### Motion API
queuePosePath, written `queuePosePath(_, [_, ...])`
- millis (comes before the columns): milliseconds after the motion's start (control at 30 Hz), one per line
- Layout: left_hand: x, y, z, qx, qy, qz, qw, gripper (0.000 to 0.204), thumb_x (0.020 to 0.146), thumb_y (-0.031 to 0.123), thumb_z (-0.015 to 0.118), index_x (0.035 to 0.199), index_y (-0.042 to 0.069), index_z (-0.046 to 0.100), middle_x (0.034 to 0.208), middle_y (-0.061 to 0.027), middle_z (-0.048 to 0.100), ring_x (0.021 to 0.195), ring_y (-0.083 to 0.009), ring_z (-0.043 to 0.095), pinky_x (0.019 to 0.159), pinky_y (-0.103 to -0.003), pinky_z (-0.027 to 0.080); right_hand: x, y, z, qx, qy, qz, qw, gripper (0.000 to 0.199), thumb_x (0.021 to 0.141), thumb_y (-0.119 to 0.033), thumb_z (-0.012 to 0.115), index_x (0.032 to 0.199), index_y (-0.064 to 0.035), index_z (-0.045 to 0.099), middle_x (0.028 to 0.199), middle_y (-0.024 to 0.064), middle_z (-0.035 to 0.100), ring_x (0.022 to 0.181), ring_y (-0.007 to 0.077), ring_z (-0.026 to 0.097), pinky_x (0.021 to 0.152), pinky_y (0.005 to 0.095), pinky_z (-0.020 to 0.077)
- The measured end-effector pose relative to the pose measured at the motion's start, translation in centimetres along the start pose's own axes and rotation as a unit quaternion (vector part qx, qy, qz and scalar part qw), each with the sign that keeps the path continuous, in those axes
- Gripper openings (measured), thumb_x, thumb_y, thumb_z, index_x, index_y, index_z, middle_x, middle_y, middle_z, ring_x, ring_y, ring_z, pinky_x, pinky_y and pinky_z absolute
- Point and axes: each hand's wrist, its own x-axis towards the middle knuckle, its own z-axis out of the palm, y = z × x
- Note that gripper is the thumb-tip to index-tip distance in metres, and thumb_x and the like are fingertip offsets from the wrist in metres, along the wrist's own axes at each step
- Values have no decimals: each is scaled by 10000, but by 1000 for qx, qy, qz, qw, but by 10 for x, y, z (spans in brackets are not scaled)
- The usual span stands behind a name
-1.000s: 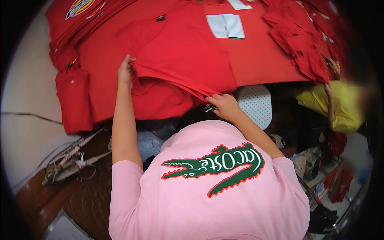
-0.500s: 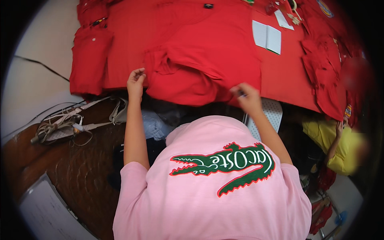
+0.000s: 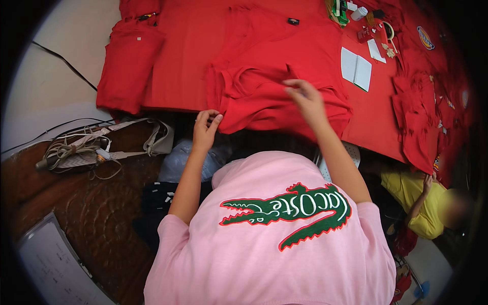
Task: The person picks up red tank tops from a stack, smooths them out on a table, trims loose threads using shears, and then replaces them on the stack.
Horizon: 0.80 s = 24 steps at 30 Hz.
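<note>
Nearest of all, the pink T-shirt point(image 3: 244, 264) fills the foreground, a green animal patch point(image 3: 292, 213) across its front, and two bare forearms reach forward from its sleeves. On the floor side, a bluish plastic bag point(image 3: 185, 161) sits below the tabletop edge, with a tangle of cables point(image 3: 71, 155) over to the left.

Now the hands! The left hand point(image 3: 204, 133) is right at the near left corner of the red garment point(image 3: 254, 113), fingers bent, thumb up beside them; whether they pinch the cloth, I cannot tell. The right hand point(image 3: 309, 104), blurred, is above the garment's bunched near part, fingers curled forward, a small dark spot at the palm; a grip on anything, I can't make out.

And the garment itself: on the red tabletop point(image 3: 180, 51), rumpled between and beyond the two hands, its near folds right at the edge, its dark neck label point(image 3: 293, 21) up at the far end. Left of it, well apart, lies a folded red garment point(image 3: 129, 68); to its right, an open spiral notebook point(image 3: 356, 68). Over on the right, more red clothes point(image 3: 414, 109) in a heap, a co-worker in yellow point(image 3: 401, 190) beside them. Farther back, a tape roll point(image 3: 390, 30) and a white bottle point(image 3: 360, 13).
</note>
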Motion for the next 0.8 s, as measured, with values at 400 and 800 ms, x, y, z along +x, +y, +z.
queuePosePath(400, [-15, 24, -4, -2, 35, 31, 999, 385, 820, 86, 804, 1182, 94, 674, 1009, -83, 731, 1040, -246, 681, 962, -396, 494, 82, -68, 68, 58, -129, 87, 986, 312, 928, -326, 806, 992, -76, 631, 826, 35, 726, 582, 86, 603, 472, 250, 408])
queuePosePath(800, [60, 92, 22, 151, -64, 400, 902, 157, 819, 85, 777, 902, 59, 647, 1030, -110, 678, 1049, -316, 667, 957, -439, 503, 114, -55, -131, 106, 241, -15, 965, 423, 905, -228, 820, 1258, -65, 652, 890, -10, 684, 549, 47, 464, 525, 249, 473])
